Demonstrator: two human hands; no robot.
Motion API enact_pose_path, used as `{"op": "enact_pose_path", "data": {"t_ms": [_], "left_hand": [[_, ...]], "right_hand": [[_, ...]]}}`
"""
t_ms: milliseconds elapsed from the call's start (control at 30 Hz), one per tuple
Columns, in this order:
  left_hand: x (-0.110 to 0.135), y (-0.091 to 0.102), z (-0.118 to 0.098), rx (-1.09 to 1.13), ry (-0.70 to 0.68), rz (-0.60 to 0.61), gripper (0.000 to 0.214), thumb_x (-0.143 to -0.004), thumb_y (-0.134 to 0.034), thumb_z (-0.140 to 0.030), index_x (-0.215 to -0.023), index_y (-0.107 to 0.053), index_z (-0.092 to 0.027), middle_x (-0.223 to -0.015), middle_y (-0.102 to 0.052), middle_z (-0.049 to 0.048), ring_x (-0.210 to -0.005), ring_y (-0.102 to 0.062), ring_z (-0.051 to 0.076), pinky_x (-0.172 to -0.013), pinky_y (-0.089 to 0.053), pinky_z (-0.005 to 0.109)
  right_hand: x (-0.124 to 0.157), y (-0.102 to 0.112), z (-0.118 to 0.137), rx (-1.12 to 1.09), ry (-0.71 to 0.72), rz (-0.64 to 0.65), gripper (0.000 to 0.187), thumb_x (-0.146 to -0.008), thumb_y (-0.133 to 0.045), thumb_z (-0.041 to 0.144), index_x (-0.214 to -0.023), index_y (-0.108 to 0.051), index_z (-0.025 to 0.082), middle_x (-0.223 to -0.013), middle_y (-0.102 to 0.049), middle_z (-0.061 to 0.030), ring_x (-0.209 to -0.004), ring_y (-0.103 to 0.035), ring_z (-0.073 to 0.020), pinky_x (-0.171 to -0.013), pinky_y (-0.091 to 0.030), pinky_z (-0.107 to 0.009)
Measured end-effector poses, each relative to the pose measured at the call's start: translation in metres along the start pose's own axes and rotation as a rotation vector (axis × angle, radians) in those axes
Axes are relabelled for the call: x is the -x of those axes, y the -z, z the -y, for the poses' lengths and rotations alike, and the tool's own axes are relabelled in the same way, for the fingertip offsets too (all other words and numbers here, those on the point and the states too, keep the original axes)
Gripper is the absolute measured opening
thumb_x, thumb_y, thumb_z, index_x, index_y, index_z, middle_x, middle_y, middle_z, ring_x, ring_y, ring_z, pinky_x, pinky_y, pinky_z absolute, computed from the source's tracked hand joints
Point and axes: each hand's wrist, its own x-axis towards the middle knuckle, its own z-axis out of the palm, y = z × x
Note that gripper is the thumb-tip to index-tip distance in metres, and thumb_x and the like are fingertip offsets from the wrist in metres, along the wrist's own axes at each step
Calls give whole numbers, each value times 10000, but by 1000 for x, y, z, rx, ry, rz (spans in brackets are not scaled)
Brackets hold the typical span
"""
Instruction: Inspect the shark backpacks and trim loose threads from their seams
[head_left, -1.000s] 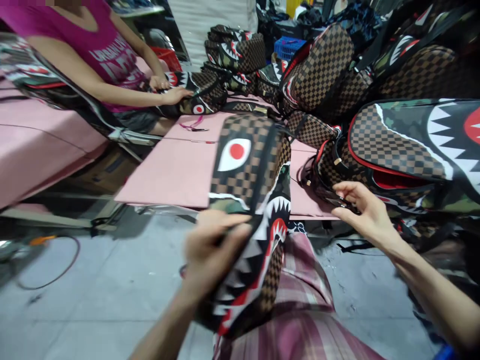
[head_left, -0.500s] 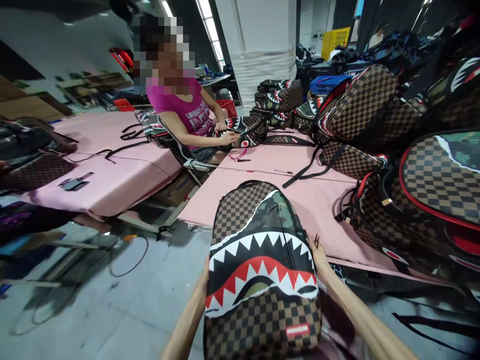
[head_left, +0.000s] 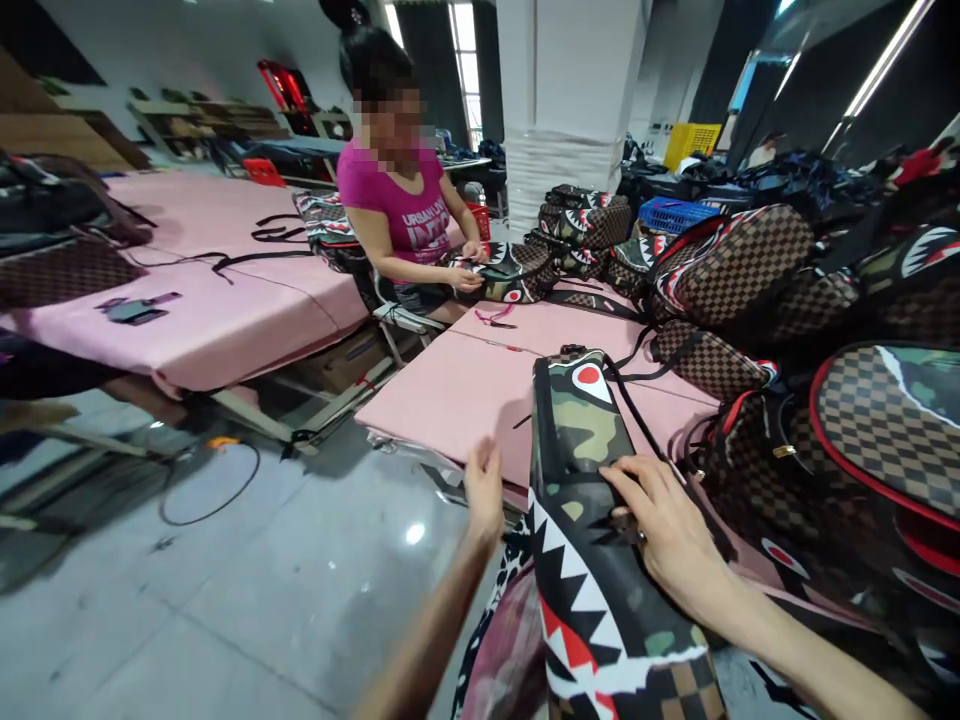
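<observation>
Bag (head_left: 581,570) turned, 5 o'clock: side faces you | left hand (head_left: 485,497) off, spread, empty | right hand (head_left: 671,525) curled there, grip unclear

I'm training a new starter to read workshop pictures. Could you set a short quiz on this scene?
1. Which of the wearer's hands touches the near bag?
2. The co-worker's shirt is mainly: A green, B pink, C white.
3. True or false: the eye on the near bag has a blue centre.

Key:
1. The right hand; the left hand is apart from it.
2. B.
3. False; the eye has a red centre.
</observation>
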Motion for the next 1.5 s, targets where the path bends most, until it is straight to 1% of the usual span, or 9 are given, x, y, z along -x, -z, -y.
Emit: {"op": "enact_pose_path", "data": {"t_ms": [67, 167, 267, 367, 667, 767, 867, 1133, 1500], "left_hand": [[-11, 10, -46, -233, -437, 62, 418, -854, -492, -340, -1254, -468, -221, -1287, -508, 123, -1257, -415, 226, -1038, -328, 442], [-20, 0, -105, -650, -915, 771, 569, -760, -624, -433, -1289, -466, -293, -1399, -424, 83, -1345, -274, 284, -1072, -227, 513], [-23, -29, -138, -951, -1005, 1193, 651, -752, -631, -444, -1347, -402, -313, -1478, -314, 63, -1374, -173, 349, -1042, -176, 606], [-22, -52, -152, -1136, -958, 1325, 724, -685, -693, -423, -1344, -409, -325, -1504, -259, 42, -1371, -115, 406, -1016, -198, 621], [0, -89, -102, -1150, -1224, 1074, 769, -713, -665, -182, -1392, -308, -247, -1519, -200, 96, -1363, -125, 374, -1017, -199, 577], [-7, -106, -87, -1120, -1213, 1050, 845, -701, -697, -252, -1417, -249, -231, -1525, -164, 111, -1343, -148, 401, -982, -255, 542], [-13, -114, -85, -1119, -1253, 1085, 793, -742, -646, -231, -1421, -238, -266, -1529, -152, 100, -1318, -197, 395, -940, -290, 517], [-13, -113, -85, -1137, -1284, 1072, 870, -695, -712, -281, -1420, -231, -274, -1521, -170, 100, -1291, -211, 396, -918, -287, 482], [19, -115, -82, -1097, -1401, 1111, 727, -731, -600, -183, -1389, -308, -280, -1520, -199, 39, -1280, -246, 356, -882, -327, 454]], "right_hand": [[3, -9, 6, 46, 49, 18, 491, -812, -374, 5, -1248, -482, 203, -1166, -525, -122, -1139, -452, -248, -893, -466, -422], [-4, 1, 9, 55, 104, 93, 476, -779, -375, -24, -1183, -517, 184, -1096, -547, -111, -1060, -474, -227, -837, -475, -375], [-19, 23, 7, 48, 80, 262, 417, -721, -378, -53, -994, -583, 188, -933, -582, -70, -909, -505, -194, -734, -470, -309], [-33, 38, 3, 45, 21, 396, 370, -673, -383, -57, -864, -585, 186, -823, -577, -43, -809, -507, -172, -687, -441, -273], [-20, 30, 21, -177, -15, 807, 255, -709, -444, 35, -833, -631, 156, -677, -628, -22, -640, -574, -145, -621, -395, -234], [-15, 41, 17, -195, 93, 710, 432, -665, -446, 13, -1026, -617, 175, -806, -666, -25, -708, -598, -147, -645, -420, -231], [-23, 53, -9, 135, -92, 454, 460, -715, -391, 9, -1090, -605, 168, -1065, -635, -86, -940, -580, -178, -741, -435, -255], [-19, 42, -31, 358, -208, 672, 392, -794, -383, 81, -1097, -592, 216, -1022, -611, -69, -748, -632, -174, -614, -413, -261], [-20, 40, -37, 16, -191, 932, 137, -764, -574, 289, -800, -609, 162, -731, -625, -56, -680, -576, -193, -571, -341, -249]]}}
